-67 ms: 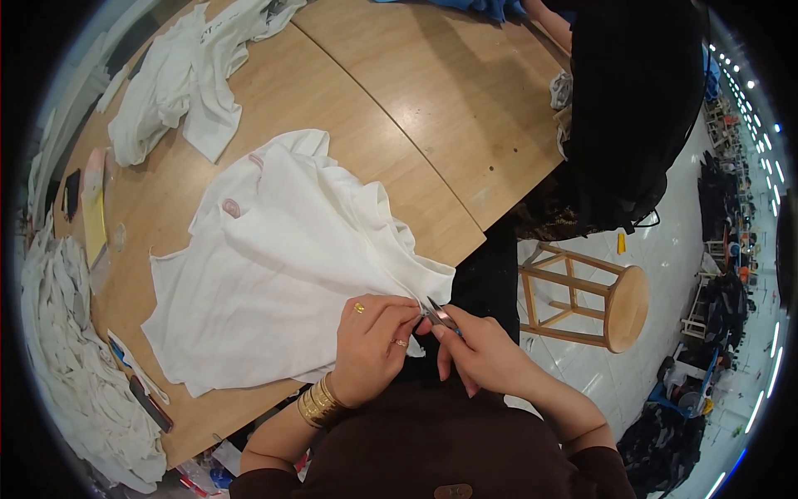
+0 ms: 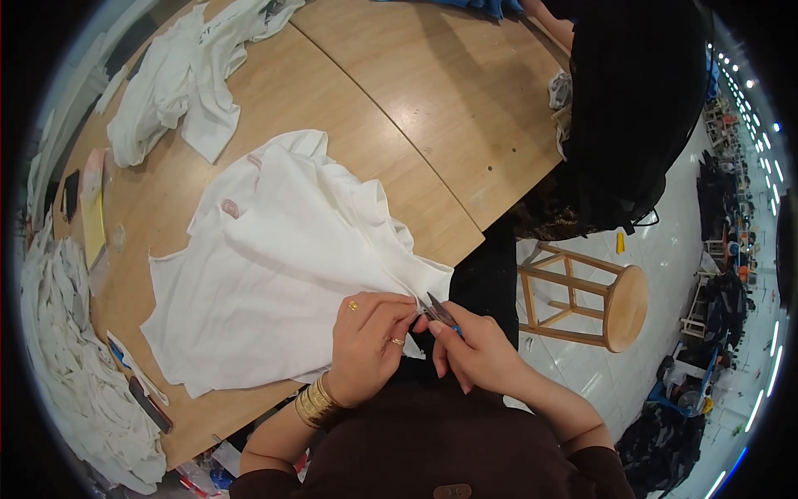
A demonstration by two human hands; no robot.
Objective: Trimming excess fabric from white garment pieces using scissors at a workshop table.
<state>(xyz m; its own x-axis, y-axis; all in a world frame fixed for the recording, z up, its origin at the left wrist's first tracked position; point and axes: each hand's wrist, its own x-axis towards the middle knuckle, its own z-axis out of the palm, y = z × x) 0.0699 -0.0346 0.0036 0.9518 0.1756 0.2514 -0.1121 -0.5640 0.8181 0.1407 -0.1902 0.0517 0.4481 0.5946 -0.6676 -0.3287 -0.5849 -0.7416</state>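
Note:
A white garment (image 2: 274, 274) with a small pinkish emblem lies spread over the near side of the wooden table, its right edge reaching past the table toward me. My left hand (image 2: 370, 341), wearing rings and gold bangles, pinches the garment's edge between thumb and fingers. Close against those fingertips, my right hand (image 2: 478, 349) grips small thread snips (image 2: 440, 313), metal blades pointing up and to the left along the edge. A bit of blue shows on the snips inside my palm. What exactly sits between the blades is too small to make out.
More white garments (image 2: 179, 91) lie at the far left, and a white fabric heap (image 2: 79, 358) lines the left edge. A dark phone-like object (image 2: 71, 195) rests there. A person in black (image 2: 636, 108) is at the far right, above a wooden stool (image 2: 625, 308).
My left hand has shifted very slightly left. The snips' blades appear a little farther apart, while the garment stays almost unmoved.

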